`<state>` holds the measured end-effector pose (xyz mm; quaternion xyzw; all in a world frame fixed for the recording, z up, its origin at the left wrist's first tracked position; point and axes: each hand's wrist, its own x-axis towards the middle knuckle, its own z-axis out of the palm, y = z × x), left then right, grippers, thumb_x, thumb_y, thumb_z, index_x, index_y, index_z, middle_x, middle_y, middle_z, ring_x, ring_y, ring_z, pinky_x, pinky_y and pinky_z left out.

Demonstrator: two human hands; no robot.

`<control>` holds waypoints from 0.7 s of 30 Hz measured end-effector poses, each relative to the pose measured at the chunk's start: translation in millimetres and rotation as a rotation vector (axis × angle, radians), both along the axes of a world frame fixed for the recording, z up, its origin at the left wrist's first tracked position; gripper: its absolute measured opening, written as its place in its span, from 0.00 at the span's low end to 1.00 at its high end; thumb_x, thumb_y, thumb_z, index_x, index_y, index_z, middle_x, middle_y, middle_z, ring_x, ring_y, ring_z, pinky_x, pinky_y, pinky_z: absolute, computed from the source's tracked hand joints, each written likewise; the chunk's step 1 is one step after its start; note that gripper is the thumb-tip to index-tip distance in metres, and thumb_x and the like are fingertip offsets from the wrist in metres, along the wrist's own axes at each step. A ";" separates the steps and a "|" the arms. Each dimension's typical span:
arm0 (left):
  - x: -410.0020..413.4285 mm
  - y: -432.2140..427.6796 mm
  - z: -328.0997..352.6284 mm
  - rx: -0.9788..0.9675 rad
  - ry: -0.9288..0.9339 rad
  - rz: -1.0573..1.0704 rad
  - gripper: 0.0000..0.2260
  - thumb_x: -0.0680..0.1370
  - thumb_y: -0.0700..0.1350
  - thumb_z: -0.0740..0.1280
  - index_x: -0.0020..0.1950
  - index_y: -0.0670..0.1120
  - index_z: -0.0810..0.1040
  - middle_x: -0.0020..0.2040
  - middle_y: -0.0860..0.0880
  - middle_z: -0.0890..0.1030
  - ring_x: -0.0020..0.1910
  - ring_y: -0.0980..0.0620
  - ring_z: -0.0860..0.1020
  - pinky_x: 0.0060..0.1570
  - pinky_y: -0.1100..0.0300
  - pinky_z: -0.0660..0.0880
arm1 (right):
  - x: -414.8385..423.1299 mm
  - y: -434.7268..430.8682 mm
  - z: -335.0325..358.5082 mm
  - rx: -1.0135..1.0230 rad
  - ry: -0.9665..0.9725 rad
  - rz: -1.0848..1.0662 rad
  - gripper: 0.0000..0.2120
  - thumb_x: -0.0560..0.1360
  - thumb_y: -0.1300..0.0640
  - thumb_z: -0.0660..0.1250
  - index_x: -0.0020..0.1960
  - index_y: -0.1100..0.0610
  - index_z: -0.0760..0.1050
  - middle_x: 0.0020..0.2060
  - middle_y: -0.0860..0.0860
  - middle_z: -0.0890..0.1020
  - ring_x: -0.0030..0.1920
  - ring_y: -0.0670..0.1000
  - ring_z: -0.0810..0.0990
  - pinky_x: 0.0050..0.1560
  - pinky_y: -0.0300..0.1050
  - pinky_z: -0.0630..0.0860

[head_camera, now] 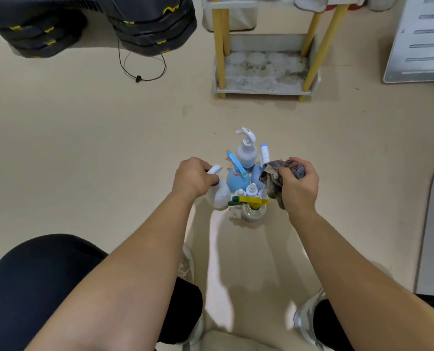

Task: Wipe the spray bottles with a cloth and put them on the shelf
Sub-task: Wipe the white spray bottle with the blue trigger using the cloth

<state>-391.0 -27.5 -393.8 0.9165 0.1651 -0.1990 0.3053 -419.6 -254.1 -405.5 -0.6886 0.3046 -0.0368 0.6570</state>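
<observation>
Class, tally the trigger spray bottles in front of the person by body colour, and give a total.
White plastic trigger spray bottles: 2
Blue plastic trigger spray bottles: 2
Clear trigger spray bottle with a yellow head: 1
Total: 5

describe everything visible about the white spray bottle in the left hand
The white spray bottle looks like opaque plastic, with a rounded body and a white trigger head. It is roughly upright at the left edge of the bottle cluster on the beige floor. The left hand grips its neck; whether its base touches the floor is unclear.
</observation>
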 end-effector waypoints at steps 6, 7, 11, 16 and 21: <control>7.1 10.0 106.1 0.044 -0.033 -0.136 0.04 0.68 0.44 0.73 0.39 0.49 0.87 0.32 0.45 0.84 0.32 0.51 0.74 0.30 0.64 0.69 | -5.0 6.5 35.5 0.006 0.066 0.180 0.13 0.76 0.61 0.68 0.61 0.54 0.77 0.49 0.49 0.81 0.49 0.49 0.81 0.51 0.44 0.76; 7.8 10.3 125.2 0.045 -0.055 -0.158 0.04 0.68 0.44 0.73 0.39 0.50 0.88 0.32 0.45 0.84 0.32 0.52 0.74 0.31 0.64 0.69 | -4.4 5.0 44.3 -0.009 0.102 0.261 0.12 0.76 0.60 0.67 0.59 0.54 0.76 0.50 0.49 0.81 0.50 0.51 0.81 0.50 0.45 0.76; 2.1 12.1 189.5 -0.003 -0.181 -0.201 0.02 0.68 0.46 0.75 0.38 0.52 0.87 0.30 0.48 0.82 0.33 0.52 0.71 0.31 0.62 0.68 | 5.2 -8.0 93.5 -0.200 0.220 0.761 0.09 0.71 0.60 0.67 0.51 0.56 0.78 0.41 0.51 0.80 0.42 0.52 0.78 0.43 0.44 0.73; -6.0 7.4 226.6 -0.272 -0.375 -0.153 0.02 0.70 0.46 0.77 0.41 0.51 0.88 0.39 0.45 0.86 0.36 0.54 0.76 0.38 0.58 0.72 | 16.6 -26.8 147.7 -0.271 0.262 0.916 0.18 0.72 0.72 0.59 0.55 0.60 0.81 0.42 0.55 0.79 0.38 0.51 0.73 0.30 0.36 0.69; 3.7 -14.9 233.4 -0.505 -0.476 -0.116 0.06 0.73 0.44 0.77 0.49 0.47 0.88 0.43 0.47 0.87 0.39 0.58 0.79 0.43 0.64 0.76 | 14.9 -48.0 139.1 -0.027 0.330 0.833 0.38 0.67 0.69 0.59 0.71 0.39 0.71 0.48 0.59 0.76 0.37 0.55 0.73 0.36 0.45 0.69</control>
